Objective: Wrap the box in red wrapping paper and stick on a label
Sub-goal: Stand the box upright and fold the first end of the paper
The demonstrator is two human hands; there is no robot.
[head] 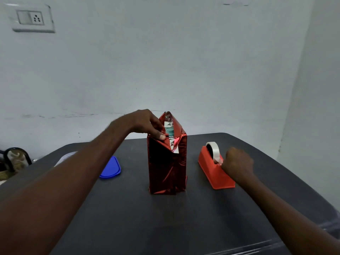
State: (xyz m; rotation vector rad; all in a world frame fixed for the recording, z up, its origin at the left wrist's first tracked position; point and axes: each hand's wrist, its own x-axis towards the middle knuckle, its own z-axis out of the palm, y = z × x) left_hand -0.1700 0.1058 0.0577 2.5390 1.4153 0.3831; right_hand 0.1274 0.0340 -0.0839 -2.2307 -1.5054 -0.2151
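- Left hand [147,124] pinches the red wrapping paper [166,162] flap at the box top edge.
- Right hand [237,163], at 3 o'clock, fingers curled at the tape dispenser [213,168]; grip cannot be told.
- Bare table [165,227] lies at 6 o'clock.

The box [169,130] is almost wholly hidden under red wrapping paper [166,168], only a sliver of print showing through the open top fold, too small to read. The left hand [147,124] hides its own fingertips behind the paper flap. The right hand [237,163], blurred, covers the near end of the tape dispenser [213,169], its fingers out of sight. The left forearm hides part of a blue lid [111,168] near the surface's left edge and most of a pale object [63,158] behind it. The surface [184,218] is cut off at the bottom edge.
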